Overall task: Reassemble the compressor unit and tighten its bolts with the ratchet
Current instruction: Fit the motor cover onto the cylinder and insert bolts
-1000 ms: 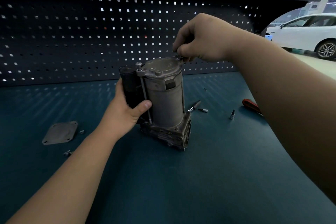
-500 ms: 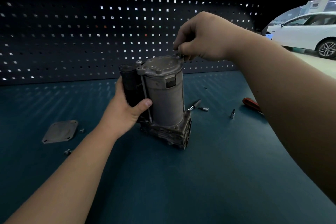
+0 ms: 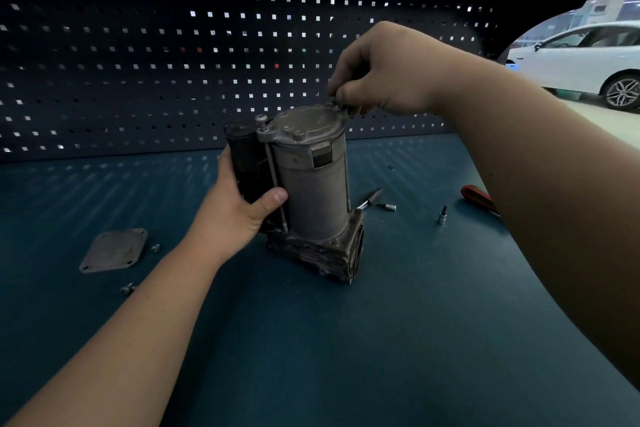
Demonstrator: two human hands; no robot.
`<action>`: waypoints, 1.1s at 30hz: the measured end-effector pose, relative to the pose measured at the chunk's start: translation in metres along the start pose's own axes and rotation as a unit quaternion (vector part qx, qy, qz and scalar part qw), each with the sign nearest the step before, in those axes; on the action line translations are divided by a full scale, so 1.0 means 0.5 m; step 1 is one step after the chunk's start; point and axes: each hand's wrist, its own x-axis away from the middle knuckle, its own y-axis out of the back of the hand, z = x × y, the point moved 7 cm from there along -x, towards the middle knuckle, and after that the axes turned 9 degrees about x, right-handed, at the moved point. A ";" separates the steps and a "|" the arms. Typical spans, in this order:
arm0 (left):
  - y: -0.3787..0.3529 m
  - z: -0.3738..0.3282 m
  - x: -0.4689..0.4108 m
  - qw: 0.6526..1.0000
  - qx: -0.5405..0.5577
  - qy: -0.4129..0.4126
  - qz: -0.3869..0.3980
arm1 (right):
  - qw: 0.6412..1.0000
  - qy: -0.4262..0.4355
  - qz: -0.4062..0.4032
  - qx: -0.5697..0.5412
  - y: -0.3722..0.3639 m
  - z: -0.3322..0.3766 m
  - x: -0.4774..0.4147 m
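On blue tabletop (image 3: pixel 346 340), grey metal compressor unit (image 3: pixel 311 184) stands upright. Left grip (image 3: pixel 239 215) clasps its side, steadying. Right grip (image 3: pixel 388 73) pinches small top bolt (image 3: pixel 341 107), likely starting it.

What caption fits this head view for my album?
Left hand steadies the compressor; right hand pinches a bolt at its top.

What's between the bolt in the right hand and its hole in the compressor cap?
Nothing visible. The right hand pinches the bolt at the rear-right ear of the cap; its shank runs down the cylinder side. The fingers hide the bolt head, so seating is unclear. The left hand grips the compressor.
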 end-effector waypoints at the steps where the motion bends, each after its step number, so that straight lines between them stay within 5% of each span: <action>1: -0.001 0.000 0.000 1.000 -0.002 0.001 0.000 | 1.000 -0.001 0.009 0.015 0.003 0.002 -0.002; 10: -0.002 0.001 0.003 1.000 -0.004 0.021 -0.002 | 0.963 -0.042 0.126 0.233 0.002 0.020 -0.047; 26: -0.009 -0.003 0.001 1.000 0.014 0.012 0.009 | 0.934 -0.027 0.084 0.347 -0.013 0.018 -0.051; 29: -0.009 -0.007 -0.001 1.000 0.014 0.012 0.015 | 0.956 -0.084 0.024 0.278 -0.015 -0.012 -0.046; 33: -0.004 -0.013 0.005 1.000 0.022 0.014 0.005 | 0.990 -0.113 -0.042 -0.080 -0.081 -0.105 0.025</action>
